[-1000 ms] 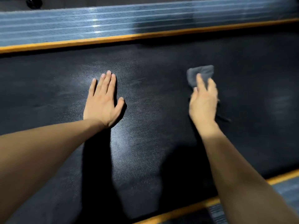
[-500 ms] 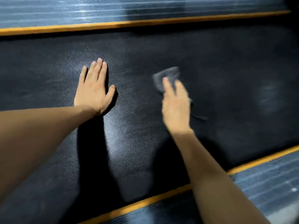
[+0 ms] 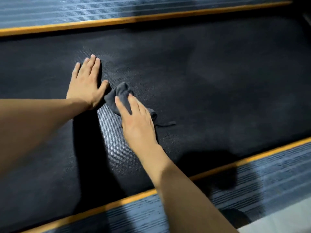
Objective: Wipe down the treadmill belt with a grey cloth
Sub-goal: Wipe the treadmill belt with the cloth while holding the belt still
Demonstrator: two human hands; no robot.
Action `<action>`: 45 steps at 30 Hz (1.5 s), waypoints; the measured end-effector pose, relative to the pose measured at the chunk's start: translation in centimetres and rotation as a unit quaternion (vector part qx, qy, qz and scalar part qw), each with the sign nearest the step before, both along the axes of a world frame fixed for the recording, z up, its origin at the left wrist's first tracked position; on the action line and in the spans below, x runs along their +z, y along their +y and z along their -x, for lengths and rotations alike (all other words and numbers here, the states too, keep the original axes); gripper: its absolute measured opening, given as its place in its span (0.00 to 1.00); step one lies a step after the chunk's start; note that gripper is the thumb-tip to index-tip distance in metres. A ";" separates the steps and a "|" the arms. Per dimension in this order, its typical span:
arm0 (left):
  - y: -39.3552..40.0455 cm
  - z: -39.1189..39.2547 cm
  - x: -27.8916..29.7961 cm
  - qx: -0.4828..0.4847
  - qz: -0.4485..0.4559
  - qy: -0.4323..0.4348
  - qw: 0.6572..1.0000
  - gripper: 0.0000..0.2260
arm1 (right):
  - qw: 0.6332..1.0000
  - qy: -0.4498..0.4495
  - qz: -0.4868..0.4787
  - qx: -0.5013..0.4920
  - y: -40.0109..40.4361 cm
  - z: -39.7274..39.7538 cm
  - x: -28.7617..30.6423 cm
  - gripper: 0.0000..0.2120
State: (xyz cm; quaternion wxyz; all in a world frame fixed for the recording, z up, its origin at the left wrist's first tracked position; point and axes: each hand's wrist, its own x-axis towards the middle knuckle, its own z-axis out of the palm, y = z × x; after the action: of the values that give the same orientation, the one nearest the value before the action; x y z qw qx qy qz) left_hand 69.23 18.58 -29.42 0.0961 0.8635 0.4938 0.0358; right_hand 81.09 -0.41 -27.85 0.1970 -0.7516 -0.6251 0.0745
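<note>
The black textured treadmill belt (image 3: 210, 78) fills most of the head view, running left to right. My left hand (image 3: 87, 84) lies flat on the belt, palm down, fingers together and thumb out. My right hand (image 3: 136, 121) presses the crumpled grey cloth (image 3: 120, 93) onto the belt just right of my left thumb. The cloth bunches out ahead of my fingers, and a thin loose strip of it trails out to the right of my hand. Most of the cloth is hidden under my palm.
Orange strips edge the belt at the far side (image 3: 134, 20) and the near side (image 3: 252, 158). Beyond each lies a ribbed grey-blue side rail (image 3: 269, 179). A pale floor patch (image 3: 286, 217) shows at the bottom right.
My right hand has swept the cloth leftward across the belt, from well right of centre to beside my left thumb. My left hand has stayed flat in place.
</note>
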 end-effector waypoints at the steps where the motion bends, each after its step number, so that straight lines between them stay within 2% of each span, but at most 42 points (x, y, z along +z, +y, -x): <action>1: -0.1 0.0 0.0 -0.001 -0.003 0.002 1.000 0.35 | 1.000 0.001 0.005 0.011 0.0 -0.6 0.1 0.31; 7: -0.6 -0.4 0.3 0.014 -0.027 0.012 0.999 0.35 | 1.000 0.020 -0.009 -0.003 -0.9 -3.4 -0.4 0.34; 9: -0.8 -0.2 0.5 0.007 -0.038 0.028 0.999 0.34 | 0.998 0.007 -0.021 -0.062 -1.3 -6.8 -0.7 0.34; 13: -1.8 -1.1 0.6 0.034 -0.072 0.059 0.995 0.33 | 0.974 -0.079 -0.059 -0.203 -2.5 -16.5 -1.9 0.25; 16: -6.5 -1.1 0.8 0.068 -0.051 0.018 0.996 0.31 | 0.973 -0.059 0.002 -0.222 -4.5 -19.9 -1.8 0.26; 19: -15.0 -0.1 0.7 0.010 -0.040 0.001 0.999 0.30 | 0.973 -0.043 -0.006 -0.227 -5.1 -17.2 -1.1 0.25; 21: -19.6 1.5 0.6 -0.004 -0.011 -0.003 1.000 0.31 | 0.982 -0.042 -0.005 -0.183 -5.7 -11.2 -0.2 0.26; 24: -22.1 3.2 0.9 -0.003 0.007 0.003 1.000 0.32 | 1.000 -0.003 0.004 -0.002 -7.2 -3.2 0.6 0.27; 26: -22.5 3.5 0.7 -0.002 -0.009 0.004 1.000 0.31 | 0.997 0.000 0.034 0.074 -7.9 -3.3 1.1 0.29; 27: -22.5 3.6 0.6 0.005 -0.015 0.003 1.000 0.30 | 0.996 -0.018 0.030 0.077 -8.2 -4.9 1.1 0.30; 28: -22.5 3.5 0.5 0.010 -0.015 0.005 1.000 0.30 | 0.998 -0.026 0.035 0.048 -8.8 -6.9 1.2 0.30; 30: -22.7 3.2 0.5 0.016 -0.009 0.008 1.000 0.30 | 0.996 -0.034 0.038 -0.072 -10.8 -12.3 0.9 0.26; 32: -22.8 3.2 0.5 0.023 -0.012 0.003 1.000 0.30 | 0.982 -0.033 0.055 -0.177 -13.0 -17.7 1.1 0.23; 34: -22.7 3.1 0.5 0.025 -0.013 0.001 1.000 0.30 | 0.972 -0.042 0.080 -0.215 -14.0 -19.8 1.8 0.23; 37: -22.7 3.1 0.4 0.029 -0.011 0.006 1.000 0.30 | 0.982 -0.074 0.073 -0.159 -12.3 -14.9 2.7 0.23; 41: -22.5 3.2 0.4 0.026 -0.014 -0.006 1.000 0.30 | 0.997 -0.029 0.054 0.057 -10.4 -2.5 1.8 0.25; 43: -22.4 3.2 0.4 0.018 -0.014 -0.013 1.000 0.31 | 0.992 -0.005 0.059 0.112 -10.4 -1.1 2.1 0.25; 45: -22.3 3.4 0.4 0.016 -0.012 -0.010 1.000 0.31 | 0.995 -0.017 0.048 0.087 -11.3 -3.8 2.6 0.25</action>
State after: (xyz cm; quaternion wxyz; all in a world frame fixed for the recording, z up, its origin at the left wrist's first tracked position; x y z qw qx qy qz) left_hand 65.87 -3.75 -28.98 0.0902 0.8561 0.5062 0.0515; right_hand 84.90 -11.67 -25.22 0.1429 -0.7039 -0.6873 0.1080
